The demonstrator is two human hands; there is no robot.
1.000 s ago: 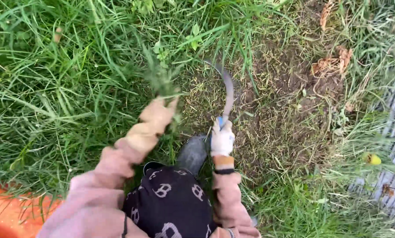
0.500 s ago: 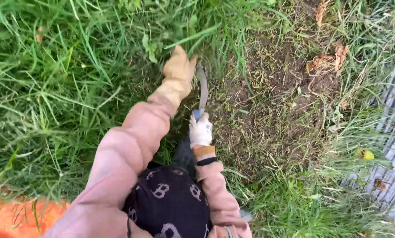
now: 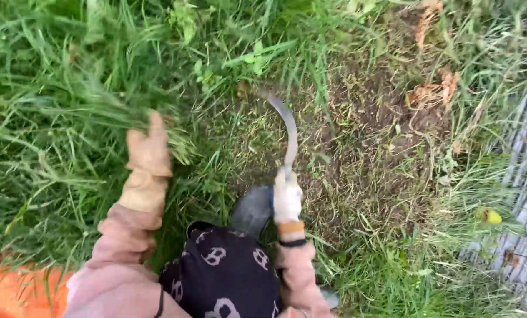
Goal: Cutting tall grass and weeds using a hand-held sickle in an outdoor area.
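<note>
While the gloved left hand (image 3: 148, 154) closes on a grass tuft (image 3: 107, 112) at upper left | gloved right hand (image 3: 287, 197) grips the sickle (image 3: 287, 132) handle, curved blade pointing up over the bare patch (image 3: 381, 135) | grey boot (image 3: 253, 209) beside it

At centre, the gloved right hand (image 3: 287, 195) grips a curved sickle (image 3: 286, 126); the gloved left hand (image 3: 149, 154) clutches tall grass (image 3: 87, 100) at left.
</note>
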